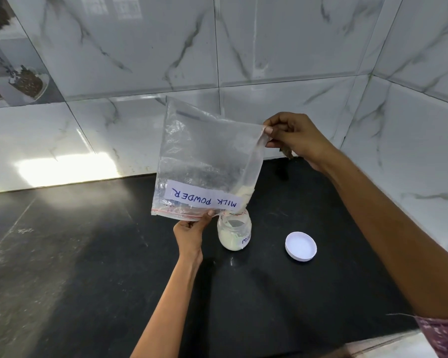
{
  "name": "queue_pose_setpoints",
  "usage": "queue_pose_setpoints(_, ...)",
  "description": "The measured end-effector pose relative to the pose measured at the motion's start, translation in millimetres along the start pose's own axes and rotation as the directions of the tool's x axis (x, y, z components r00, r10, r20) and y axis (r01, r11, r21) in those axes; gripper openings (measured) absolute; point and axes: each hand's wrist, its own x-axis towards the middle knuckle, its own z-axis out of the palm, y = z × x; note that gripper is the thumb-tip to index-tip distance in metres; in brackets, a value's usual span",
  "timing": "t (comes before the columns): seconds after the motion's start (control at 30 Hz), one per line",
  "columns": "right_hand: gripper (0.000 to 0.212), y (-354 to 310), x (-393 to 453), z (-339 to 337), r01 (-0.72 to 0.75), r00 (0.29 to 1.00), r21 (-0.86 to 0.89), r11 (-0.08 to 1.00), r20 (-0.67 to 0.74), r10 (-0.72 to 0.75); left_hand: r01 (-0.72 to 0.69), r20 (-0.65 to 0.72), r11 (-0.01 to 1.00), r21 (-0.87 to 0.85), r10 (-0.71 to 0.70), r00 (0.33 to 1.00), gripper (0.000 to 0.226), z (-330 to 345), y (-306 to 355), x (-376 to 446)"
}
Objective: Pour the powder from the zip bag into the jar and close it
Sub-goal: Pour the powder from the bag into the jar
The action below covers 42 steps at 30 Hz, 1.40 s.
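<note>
A clear zip bag (202,156) with an upside-down "MILK POWDER" label hangs inverted over a small open jar (233,233) on the black counter. My left hand (192,231) pinches the bag's red zip edge at the bottom. My right hand (295,138) holds the bag's upper right corner high. A little pale powder sits in the bag's lower right corner, just above the jar's mouth. The jar is partly filled with white powder. Its white lid (301,246) lies flat on the counter to the jar's right.
The black stone counter (88,267) runs to a marble-tiled wall (269,47) behind and on the right, forming a corner. A decorated tile (16,60) is at the far left.
</note>
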Motion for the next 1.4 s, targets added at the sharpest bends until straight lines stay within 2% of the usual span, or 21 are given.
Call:
queue_pose_setpoints(0.1, 0.019, 12.7, -3.1, -4.5, -0.039, 0.999, 0.069, 0.997, 0.013, 0.038, -0.005, -0.002, 1.0, -0.006, 0.005, 1.0, 0.029, -0.8, -0.5, -2.8)
queue_pose_setpoints(0.23, 0.032, 26.0, -6.6, -8.3, -0.067, 0.998, 0.038, 0.997, 0.015, 0.066, -0.005, 0.012, 1.0, -0.006, 0.005, 1.0, 0.028, -0.8, -0.4, -4.8)
queue_pose_setpoints(0.4, 0.011, 18.2, -6.8, -5.7, 0.075, 0.988, -0.063, 0.995, -0.127, -0.082, 0.008, 0.011, 1.0, 0.018, -0.008, 1.0, 0.027, 1.0, 1.0, -3.8)
queue_pose_setpoints(0.53, 0.009, 5.1, -5.4, 1.2, 0.161, 0.977, -0.135, 0.978, -0.115, -0.177, 0.027, -0.049, 0.998, 0.05, -0.025, 0.998, 0.027, 4.3, 2.8, -1.0)
queue_pose_setpoints(0.63, 0.007, 2.7, -4.9, 4.0, 0.167, 0.976, -0.205, 0.964, -0.107, -0.192, 0.022, -0.068, 0.997, 0.068, -0.018, 0.998, 0.029, 6.7, 4.7, -1.7)
queue_pose_setpoints(1.03, 0.005, -5.6, -5.9, 7.0, 0.186, 0.97, -0.268, 0.945, -0.102, -0.219, 0.061, -0.061, 0.996, 0.072, -0.057, 0.997, 0.029, 6.2, 4.6, -4.8)
queue_pose_setpoints(1.4, 0.004, -1.6, -4.8, 3.9, 0.174, 0.954, -0.32, 0.931, -0.179, -0.239, 0.079, -0.031, 0.995, 0.064, -0.077, 0.997, 0.029, 1.6, 2.1, -5.2)
